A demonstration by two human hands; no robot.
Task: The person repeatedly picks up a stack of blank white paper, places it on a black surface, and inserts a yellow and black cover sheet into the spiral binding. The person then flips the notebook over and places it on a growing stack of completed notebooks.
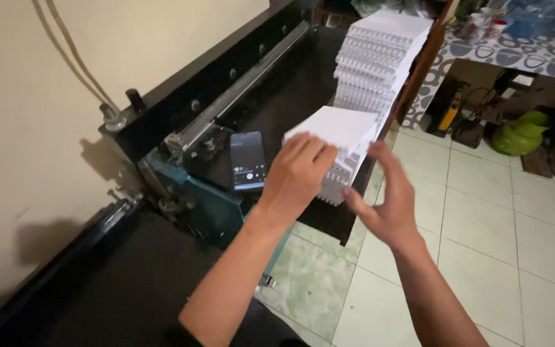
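Observation:
A long row of stacked white paper bundles [374, 58] lies along the right edge of a black machine table [290, 90]. My left hand [297, 173] grips the near left side of a white paper stack [342, 125] lifted at the near end of the row. Just to the right of that stack, my right hand [390, 202] hovers with its fingers spread and nothing in them.
A black phone [248, 160] lies on the machine table left of my left hand. A black and green cutting machine with a metal bar [239, 90] runs along the wall. Tiled floor [483, 225], a patterned table [515, 51] and a green bag [518, 132] are at right.

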